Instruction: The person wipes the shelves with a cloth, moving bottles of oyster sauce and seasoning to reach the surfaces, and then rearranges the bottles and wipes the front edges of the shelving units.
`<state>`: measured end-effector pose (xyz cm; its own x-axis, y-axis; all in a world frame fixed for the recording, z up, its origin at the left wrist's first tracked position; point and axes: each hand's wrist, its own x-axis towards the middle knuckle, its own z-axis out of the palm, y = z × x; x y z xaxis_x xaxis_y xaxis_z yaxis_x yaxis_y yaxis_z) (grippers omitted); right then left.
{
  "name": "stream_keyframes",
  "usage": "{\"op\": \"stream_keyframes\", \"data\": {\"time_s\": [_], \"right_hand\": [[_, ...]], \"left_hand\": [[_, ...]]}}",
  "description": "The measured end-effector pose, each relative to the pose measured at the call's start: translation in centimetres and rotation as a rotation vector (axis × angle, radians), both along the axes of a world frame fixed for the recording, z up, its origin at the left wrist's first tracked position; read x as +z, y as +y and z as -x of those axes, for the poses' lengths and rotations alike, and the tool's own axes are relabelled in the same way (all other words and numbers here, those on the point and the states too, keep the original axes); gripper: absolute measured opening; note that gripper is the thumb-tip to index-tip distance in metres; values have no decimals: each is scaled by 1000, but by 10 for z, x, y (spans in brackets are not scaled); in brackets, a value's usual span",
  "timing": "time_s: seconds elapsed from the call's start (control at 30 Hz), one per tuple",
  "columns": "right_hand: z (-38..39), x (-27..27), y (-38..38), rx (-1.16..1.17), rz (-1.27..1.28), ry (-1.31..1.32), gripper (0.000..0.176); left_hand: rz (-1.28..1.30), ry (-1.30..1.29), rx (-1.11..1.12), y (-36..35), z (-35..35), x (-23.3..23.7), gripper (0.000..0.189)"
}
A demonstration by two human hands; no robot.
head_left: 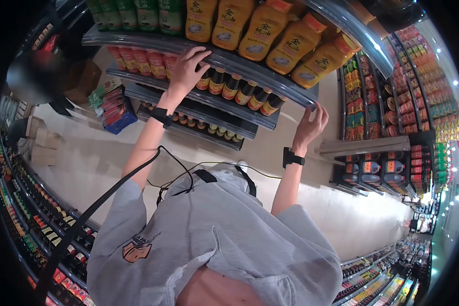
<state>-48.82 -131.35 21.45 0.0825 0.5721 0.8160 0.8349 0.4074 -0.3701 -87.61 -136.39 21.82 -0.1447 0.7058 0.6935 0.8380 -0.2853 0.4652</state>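
My left hand (187, 73) is at the front edge of the upper shelf (224, 52), its fingers apart and bent, with nothing seen in them. Right below that edge stand dark sauce bottles with red and yellow labels (230, 87) and a row of red-and-yellow bottles (142, 64). My right hand (311, 126) has its fingertips at the right end of the same shelf edge, fingers loosely parted and holding nothing visible. Above the edge are yellow oyster sauce bottles (257, 35) with orange caps, and green packs (147, 14) to their left. Both wrists wear black bands.
A black cable (112, 191) runs across my left arm. On the floor at left sits a blue crate (120, 118) of packaged goods. At right stands a display rack (375, 168) with large jugs, and stocked shelves (51, 219) curve along the lower left.
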Motion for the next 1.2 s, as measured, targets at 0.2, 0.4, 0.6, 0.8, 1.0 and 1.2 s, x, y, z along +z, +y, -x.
{"op": "stream_keyframes", "data": {"time_s": [0.2, 0.4, 0.6, 0.8, 1.0, 1.2], "right_hand": [[-15, -4, 5, 66, 62, -44, 35], [-12, -25, 14, 104, 0, 79, 38], [-2, -52, 24, 36, -66, 137, 35], [23, -43, 9, -56, -35, -51, 35], [18, -35, 17, 15, 29, -177, 32], [9, 2, 15, 128, 57, -172, 30]], "left_hand": [[-18, 177, 26, 5, -8, 2, 39], [-106, 236, -6, 5, -9, -5, 43], [-147, 281, 40, 14, -7, -18, 39], [-98, 316, -21, 24, 11, -44, 37], [8, 355, -40, 46, 27, -56, 39], [150, 397, -31, 31, 7, -4, 40]]}}
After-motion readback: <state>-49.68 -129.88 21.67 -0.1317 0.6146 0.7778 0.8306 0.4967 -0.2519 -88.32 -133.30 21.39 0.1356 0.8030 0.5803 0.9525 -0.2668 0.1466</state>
